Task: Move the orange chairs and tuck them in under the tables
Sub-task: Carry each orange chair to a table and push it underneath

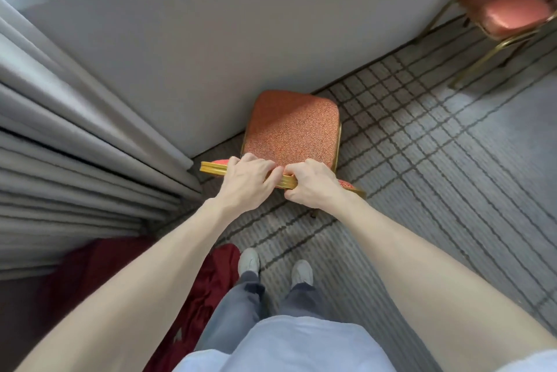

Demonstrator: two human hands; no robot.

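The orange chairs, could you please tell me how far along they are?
Done: no chair in view is fully tucked. In hand: the left hand and right hand grip the near chair by its backrest; its seat front meets the white tablecloth. Left: push it in, then the far chair, standing out.

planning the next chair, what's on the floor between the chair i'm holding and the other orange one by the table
In the head view, only bare grid-patterned carpet lies between the held chair and the far chair.

Arms outstretched; left hand [248,180], right hand [313,184] both grip chair backrest [212,167].
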